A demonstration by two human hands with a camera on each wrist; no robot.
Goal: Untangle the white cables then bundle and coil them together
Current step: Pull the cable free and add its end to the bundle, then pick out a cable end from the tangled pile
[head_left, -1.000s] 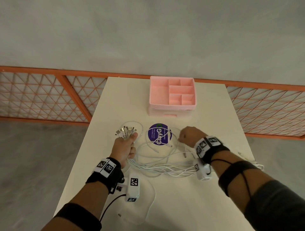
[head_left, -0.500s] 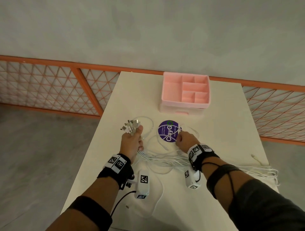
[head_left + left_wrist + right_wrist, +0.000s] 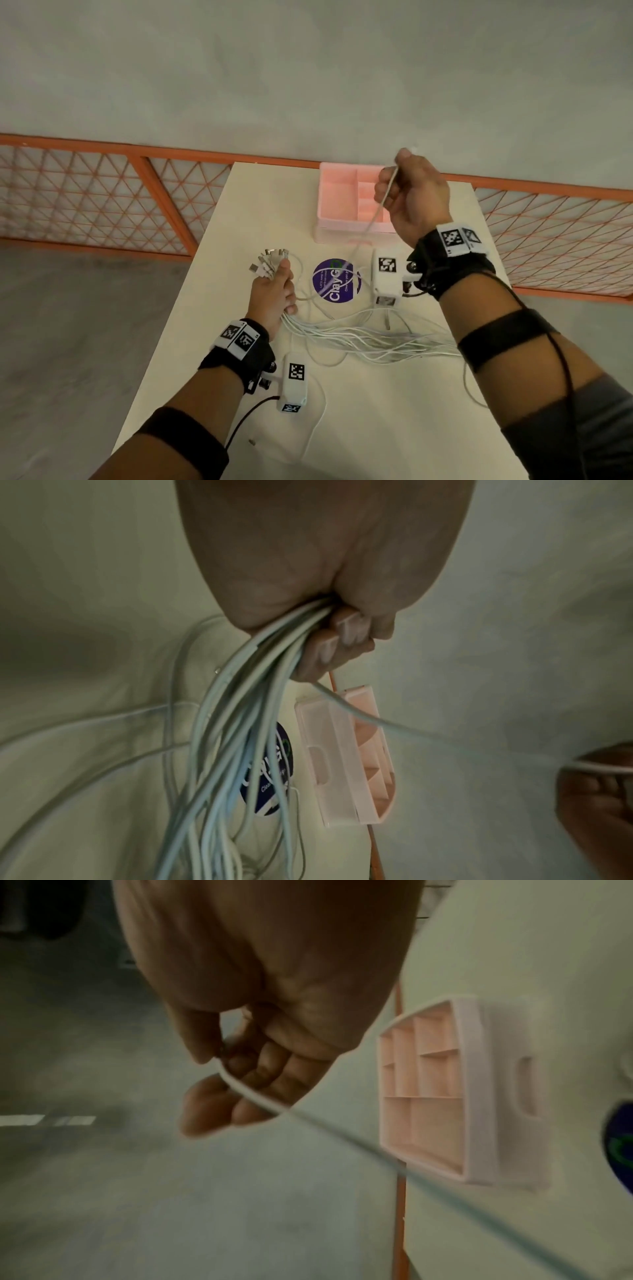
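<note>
White cables [image 3: 359,337] sprawl across the desk [image 3: 394,428], their plug ends bunched in the left hand's [image 3: 274,294] closed fist at near left. The right hand [image 3: 416,197], half a second ago low by the purple sticker [image 3: 335,281], now pinches one strand [image 3: 375,212] raised before the pink organizer [image 3: 342,202].

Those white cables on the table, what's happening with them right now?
A person is sorting them out. The left hand grips a bunch of white cables near their connector ends, the rest trailing across the table. The right hand, raised above the pink organizer, pinches a single cable and draws it taut.
</note>
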